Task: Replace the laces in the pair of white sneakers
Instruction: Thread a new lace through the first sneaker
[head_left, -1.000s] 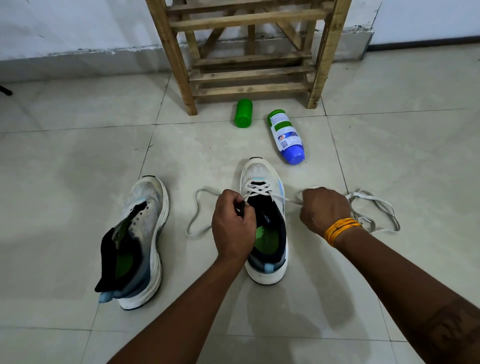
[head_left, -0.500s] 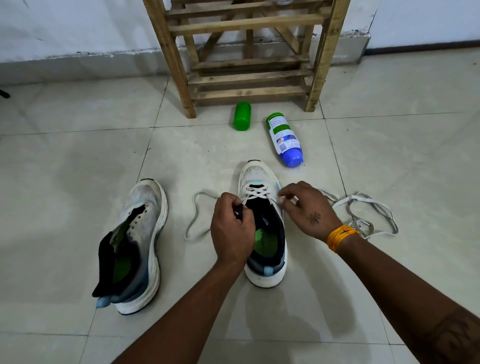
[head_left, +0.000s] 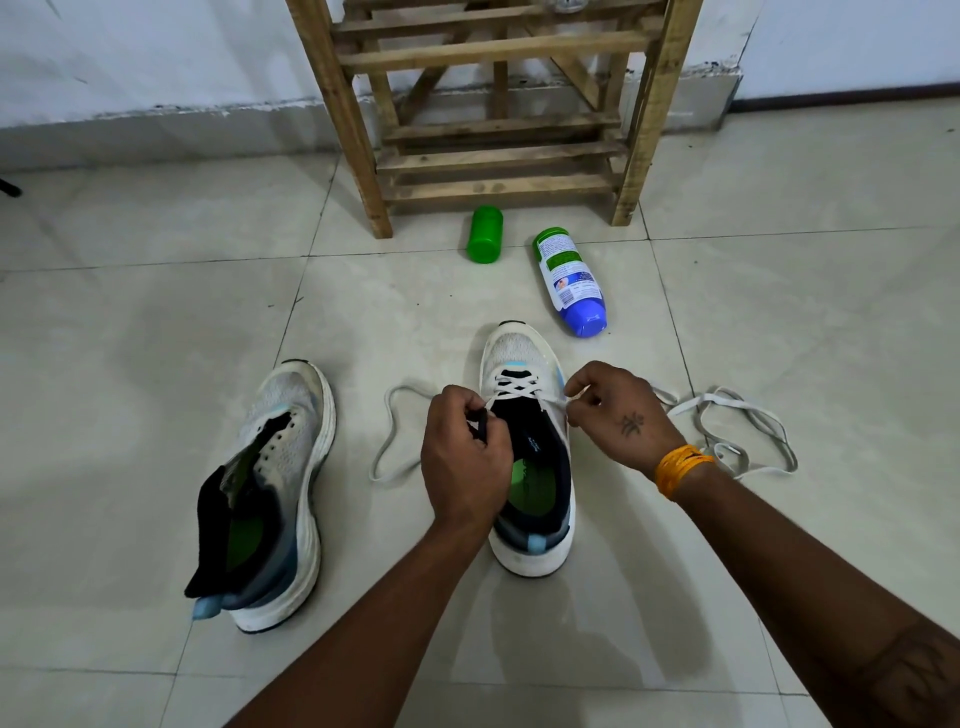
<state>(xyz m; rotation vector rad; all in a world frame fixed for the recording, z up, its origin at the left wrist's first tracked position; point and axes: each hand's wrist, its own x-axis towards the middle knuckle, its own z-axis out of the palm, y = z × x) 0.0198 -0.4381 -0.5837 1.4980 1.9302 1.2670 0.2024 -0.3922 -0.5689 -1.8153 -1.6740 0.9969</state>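
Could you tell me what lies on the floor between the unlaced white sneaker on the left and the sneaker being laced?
In the head view, a loose loop of white lace on bare tile, between the unlaced white sneaker and the sneaker being laced.

Even, soft indoor light is falling from above, moderately bright. The tiled floor (head_left: 156, 332) is giving off a faint sheen, no hard glare. Diffuse shadows are pooling under the forearms and beside the sneakers. Wide-angle distortion is bowing the tile lines and wooden rack (head_left: 493, 104) toward the edges. Focus is holding sharp throughout.
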